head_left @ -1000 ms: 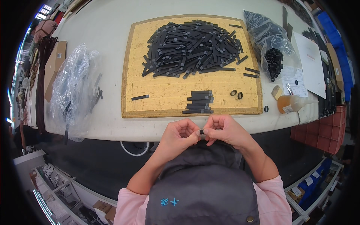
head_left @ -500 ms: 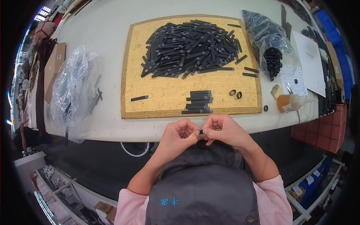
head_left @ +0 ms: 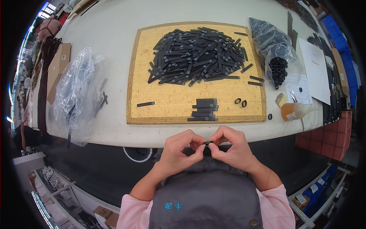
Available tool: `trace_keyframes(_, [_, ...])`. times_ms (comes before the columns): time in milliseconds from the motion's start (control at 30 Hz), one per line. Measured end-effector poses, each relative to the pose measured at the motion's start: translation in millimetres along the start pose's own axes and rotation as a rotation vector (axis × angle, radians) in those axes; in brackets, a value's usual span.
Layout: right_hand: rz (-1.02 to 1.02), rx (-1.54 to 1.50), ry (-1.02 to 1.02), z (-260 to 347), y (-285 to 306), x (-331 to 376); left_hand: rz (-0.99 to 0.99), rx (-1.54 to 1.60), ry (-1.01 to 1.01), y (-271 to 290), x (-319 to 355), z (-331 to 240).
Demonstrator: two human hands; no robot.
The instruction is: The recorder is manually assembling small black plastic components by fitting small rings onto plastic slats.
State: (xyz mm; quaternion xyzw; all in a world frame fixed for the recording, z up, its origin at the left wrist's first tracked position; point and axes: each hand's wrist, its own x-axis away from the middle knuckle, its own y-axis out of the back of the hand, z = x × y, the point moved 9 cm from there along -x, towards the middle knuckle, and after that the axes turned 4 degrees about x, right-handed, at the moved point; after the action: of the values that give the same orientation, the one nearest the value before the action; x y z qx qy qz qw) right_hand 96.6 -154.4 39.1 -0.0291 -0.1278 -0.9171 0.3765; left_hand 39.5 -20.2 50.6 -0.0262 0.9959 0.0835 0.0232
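Drawn back from the board (head_left: 172, 93), my left hand (head_left: 178, 152) and right hand (head_left: 234, 151) are pinching a small black piece (head_left: 207, 143) between them, its long axis running roughly crosswise.

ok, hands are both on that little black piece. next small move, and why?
I'd probably turn the small black piece slightly to check its shape before letting go. The left hand and right hand both pinch it, and their fingers hide enough that I can't tell whether it's a closed loop like the two black rings on the yellow board.
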Motion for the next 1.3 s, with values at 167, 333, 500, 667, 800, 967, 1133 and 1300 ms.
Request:
trace_keyframes(167, [-0.034,0.100,0.130,13.8,2.4,1.8,0.008,-0.008,-0.038,0.7,0.7,-5.4])
trace_keyframes(333, [-0.043,0.164,0.173,19.8,2.3,1.9,0.025,-0.033,-0.059,1.2,0.5,-7.7])
trace_keyframes(500, [-0.051,0.213,0.223,25.3,1.9,1.4,0.020,-0.020,-0.045,1.3,1.9,-6.9])
trace_keyframes(667, [-0.057,0.249,0.253,25.9,1.7,2.4,0.041,-0.016,-0.039,-0.5,2.6,-5.3])
trace_keyframes(800, [-0.052,0.217,0.271,25.5,2.5,2.9,0.045,-0.009,-0.039,-1.3,2.3,-5.4])
trace_keyframes(967, [-0.055,0.223,0.284,26.1,2.7,4.5,0.039,0.015,-0.049,-1.4,1.4,-3.7])
trace_keyframes(1133, [-0.067,0.220,0.295,33.1,6.2,7.2,-0.006,-0.025,-0.106,4.0,2.0,-7.7])
trace_keyframes(1300, [-0.117,0.260,0.314,38.3,7.8,9.2,-0.007,-0.111,-0.197,5.1,0.8,-16.5])
